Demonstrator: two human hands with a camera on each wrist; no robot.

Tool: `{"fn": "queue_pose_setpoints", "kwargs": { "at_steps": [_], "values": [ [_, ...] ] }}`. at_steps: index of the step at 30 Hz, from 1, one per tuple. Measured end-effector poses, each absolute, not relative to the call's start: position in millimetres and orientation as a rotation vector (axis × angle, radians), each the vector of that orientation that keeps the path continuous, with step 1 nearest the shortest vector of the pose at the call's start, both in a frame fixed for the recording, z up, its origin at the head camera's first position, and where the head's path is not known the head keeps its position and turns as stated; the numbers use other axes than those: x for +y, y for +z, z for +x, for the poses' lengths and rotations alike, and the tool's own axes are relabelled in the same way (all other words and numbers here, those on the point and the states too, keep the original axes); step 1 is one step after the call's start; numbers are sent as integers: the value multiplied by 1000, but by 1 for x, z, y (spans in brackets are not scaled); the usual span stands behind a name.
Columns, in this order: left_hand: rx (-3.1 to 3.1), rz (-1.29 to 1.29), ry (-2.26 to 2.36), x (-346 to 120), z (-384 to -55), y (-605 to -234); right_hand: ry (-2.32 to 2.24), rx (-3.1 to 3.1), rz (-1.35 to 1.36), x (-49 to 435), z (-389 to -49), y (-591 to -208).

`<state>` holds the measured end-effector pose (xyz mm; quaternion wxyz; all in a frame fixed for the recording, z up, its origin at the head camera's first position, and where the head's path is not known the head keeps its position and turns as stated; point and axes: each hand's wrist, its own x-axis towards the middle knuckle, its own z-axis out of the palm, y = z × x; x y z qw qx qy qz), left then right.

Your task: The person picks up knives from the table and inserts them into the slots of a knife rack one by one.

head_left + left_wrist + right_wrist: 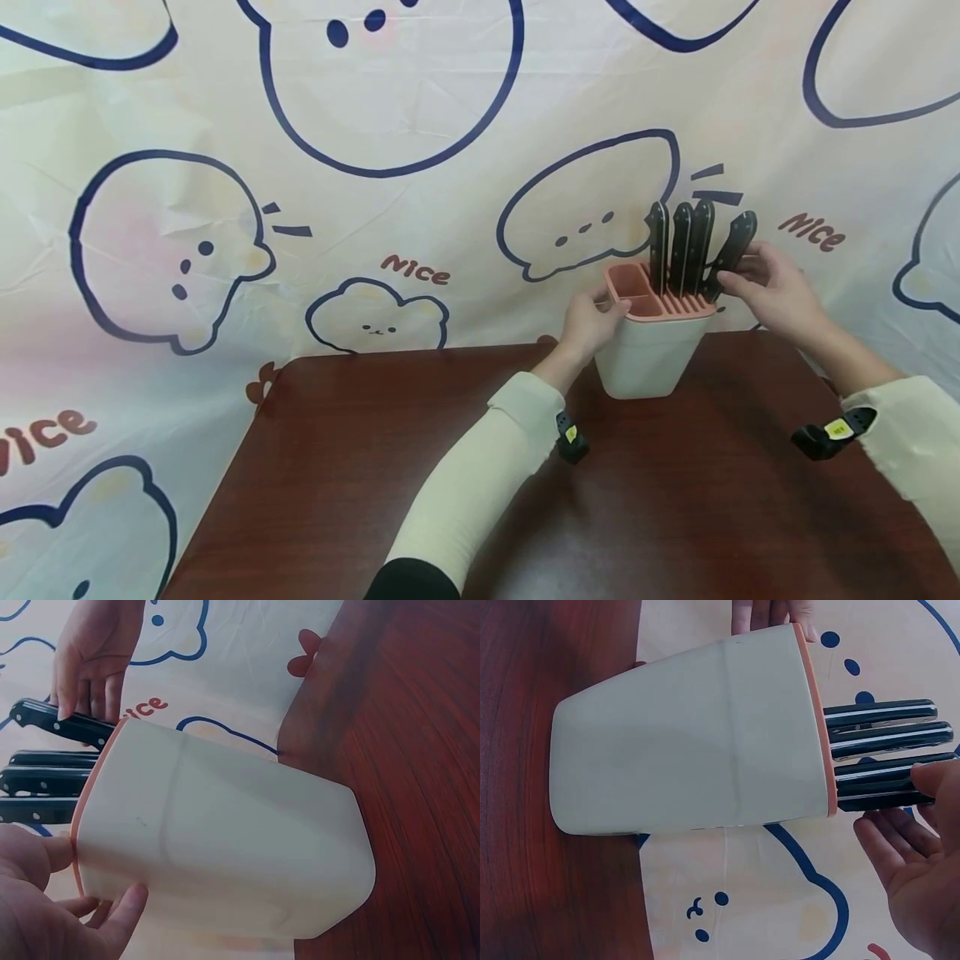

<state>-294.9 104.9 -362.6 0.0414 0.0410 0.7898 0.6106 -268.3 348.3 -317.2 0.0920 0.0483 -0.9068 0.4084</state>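
A white knife block [648,358] with an orange slotted top [633,310] stands upright near the table's far edge. Several knives with black riveted handles [681,248] stick up from its slots. The rightmost knife [731,250] leans to the right, its blade hidden inside the block. My left hand [592,323] holds the block at its upper left side, fingertips at the orange rim [76,862]. With the thumb on one side and fingers on the other, my right hand [776,292] pinches the handle of the leaning knife, as the right wrist view also shows.
The block stands on a dark reddish-brown wooden table [360,467]. Behind it hangs a pale cloth [420,225] with blue cartoon outlines and red lettering. An open square compartment [628,282] takes up the left part of the block's top.
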Motion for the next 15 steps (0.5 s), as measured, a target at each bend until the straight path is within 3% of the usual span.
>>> {"fn": "queue_pose_setpoints", "kwargs": {
  "at_steps": [15],
  "values": [
    [2514,316,1717,87,-294,-366,991,-2780,247,357,-261,-306]
  ]
}}
